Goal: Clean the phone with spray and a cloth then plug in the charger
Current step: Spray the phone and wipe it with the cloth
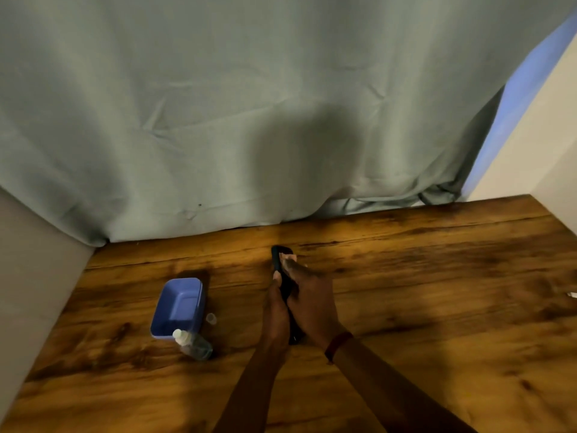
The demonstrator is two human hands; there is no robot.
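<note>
A dark phone (pixel 276 258) is held on edge above the wooden table (pixel 437 276), near its middle. My left hand (pixel 274 310) grips the phone's left side, thumb against its edge. My right hand (pixel 313 303) wraps over the phone from the right, fingertips reaching its far end; most of the phone is hidden between the hands. A clear spray bottle (pixel 193 344) with a white top stands tilted to the left of my hands. I cannot make out a cloth. A small white object (pixel 571 294) shows at the right edge; what it is cannot be told.
A blue plastic tray (pixel 179 306) sits just behind the spray bottle, with a small clear cap (pixel 211 318) beside it. A grey-green curtain (pixel 249 120) hangs along the table's far edge. Pale walls close in on the left and right.
</note>
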